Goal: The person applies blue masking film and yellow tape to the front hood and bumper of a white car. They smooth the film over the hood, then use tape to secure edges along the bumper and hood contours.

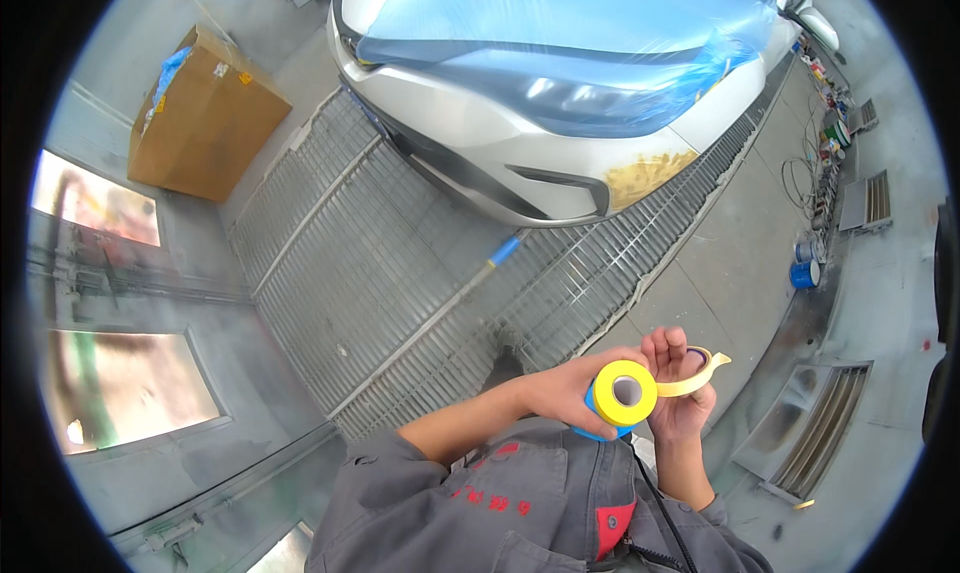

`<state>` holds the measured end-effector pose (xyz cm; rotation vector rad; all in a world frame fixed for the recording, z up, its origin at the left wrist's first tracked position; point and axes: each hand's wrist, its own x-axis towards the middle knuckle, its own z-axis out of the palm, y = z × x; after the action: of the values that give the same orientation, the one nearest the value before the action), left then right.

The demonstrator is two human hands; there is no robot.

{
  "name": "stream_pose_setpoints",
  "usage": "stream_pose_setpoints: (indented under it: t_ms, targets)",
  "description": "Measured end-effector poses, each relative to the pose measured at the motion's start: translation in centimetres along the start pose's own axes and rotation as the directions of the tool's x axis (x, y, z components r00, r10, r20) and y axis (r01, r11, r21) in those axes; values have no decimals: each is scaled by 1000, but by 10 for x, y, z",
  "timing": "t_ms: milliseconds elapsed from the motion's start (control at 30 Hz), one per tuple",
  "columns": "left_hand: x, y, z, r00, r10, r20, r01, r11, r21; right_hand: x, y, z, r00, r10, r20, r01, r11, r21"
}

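Note:
My left hand (559, 393) grips a roll of yellow masking tape (624, 417), its open core facing up, with blue masking film (596, 430) showing below it. Close beside it, my right hand (679, 419) holds a narrow ring of pale yellow tape (688, 385) with a loose end sticking out to the right; a dark purple inner edge shows behind the fingers. The two hands are almost together in front of my grey work jacket (450, 513). Beyond them stands a white car (465, 111), its hood under blue plastic film (555, 10). A yellowish-brown patch (649, 179) marks the bumper corner.
Metal floor grating (360, 273) runs under the car's front, with a blue-and-yellow piece (504, 252) lying on it. A large cardboard box (217, 115) stands at left. Paint cans (805, 274), hoses (799, 183) and other containers line the right wall, which has louvred vents (817, 430).

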<state>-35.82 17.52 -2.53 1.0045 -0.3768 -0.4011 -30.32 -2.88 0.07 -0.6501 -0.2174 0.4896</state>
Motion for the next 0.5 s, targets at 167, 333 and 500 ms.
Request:
stream_pose_setpoints:
  t_ms: [167,333,500]
  targets:
    - [-3,12,-33,951,194,240,-268,905,330,36,5,3,905,298,303,-235,945,-226]
    - [-3,4,-29,957,23,289,-120,939,323,93,17,48,782,509,360,-271,798,-538]
    - [-12,5,-88,923,-154,-353,214,967,137,146,29,27,956,149,251,142,513,-847]
